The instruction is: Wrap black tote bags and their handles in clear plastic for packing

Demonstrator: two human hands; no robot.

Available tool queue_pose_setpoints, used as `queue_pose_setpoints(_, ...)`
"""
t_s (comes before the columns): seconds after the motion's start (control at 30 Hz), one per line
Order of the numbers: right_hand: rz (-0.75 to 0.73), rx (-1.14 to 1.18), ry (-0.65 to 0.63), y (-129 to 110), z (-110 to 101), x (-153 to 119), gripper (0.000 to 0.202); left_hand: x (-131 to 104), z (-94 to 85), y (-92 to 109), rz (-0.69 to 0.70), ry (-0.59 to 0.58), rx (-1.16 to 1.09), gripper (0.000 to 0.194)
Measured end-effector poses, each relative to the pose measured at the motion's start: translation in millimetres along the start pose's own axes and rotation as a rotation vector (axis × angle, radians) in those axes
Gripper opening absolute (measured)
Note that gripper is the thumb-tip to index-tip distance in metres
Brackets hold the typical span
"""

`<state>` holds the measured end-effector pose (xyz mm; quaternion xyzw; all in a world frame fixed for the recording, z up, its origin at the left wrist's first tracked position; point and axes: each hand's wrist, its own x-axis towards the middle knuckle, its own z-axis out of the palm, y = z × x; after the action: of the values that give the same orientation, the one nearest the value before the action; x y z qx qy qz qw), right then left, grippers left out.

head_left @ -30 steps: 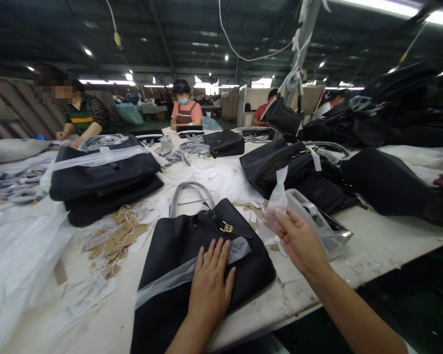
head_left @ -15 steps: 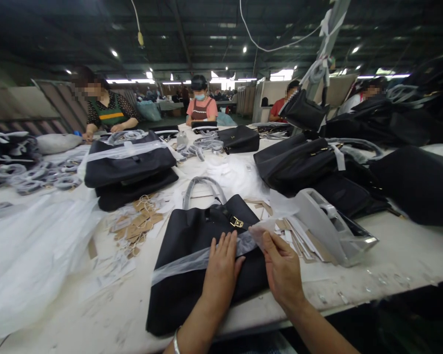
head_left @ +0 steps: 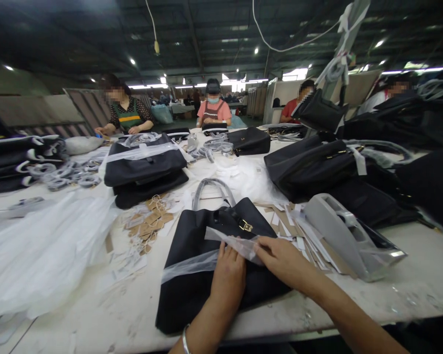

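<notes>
On the table (head_left: 133, 305), our black bag (head_left: 192, 295) lies before us, best held flat with light pressure from our left hand (head_left: 229, 275), though we cannot tell whether its fingertips pinch anything. Our right hand (head_left: 276, 253) grips the clear strip (head_left: 216, 235), which we should guide smoothly, without creasing the bag or snagging the gold buckle (head_left: 245, 225).

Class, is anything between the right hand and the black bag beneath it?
Only the plastic strip that the right hand pinches, stretching over the black bag by the left hand; nothing else visible is in the way.
</notes>
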<state>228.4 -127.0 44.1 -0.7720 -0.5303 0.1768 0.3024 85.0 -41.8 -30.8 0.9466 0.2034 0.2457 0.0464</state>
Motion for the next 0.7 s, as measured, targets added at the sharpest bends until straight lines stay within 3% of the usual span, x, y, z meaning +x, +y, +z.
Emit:
queue_pose_setpoints(0.1,-0.077,-0.179,-0.029,-9,0,23,0.024,-1,2.5,-1,-0.007,0.013,-0.014,0.051)
queue_pose_setpoints(0.27,-0.170,-0.286,0.255,-22,2,41,0.023,-4,9.9,-3,-0.029,0.013,0.003,0.048)
queue_pose_setpoints(0.37,-0.232,-0.072,0.313,-21,0,32,0.020,-5,12.4,-3,-0.042,0.024,-0.011,0.048)
queue_pose_setpoints(0.47,-0.090,0.321,0.396,-17,1,16,0.020,-4,9.0,-5,-0.056,0.069,-0.130,0.045)
queue_pose_setpoints(0.53,0.000,0.614,0.475,-16,7,7,0.024,-3,2.0,-7,-0.106,0.126,-0.324,0.040)
queue_pose_setpoints(0.63,0.020,0.869,0.613,-16,27,-5,0.027,1,-13.3,-9,-0.334,0.264,-0.723,0.035)
queue_pose_setpoints(0.7,0.040,0.821,0.664,-16,45,-11,0.029,3,-22.2,-10,-0.495,0.389,-0.962,0.038)
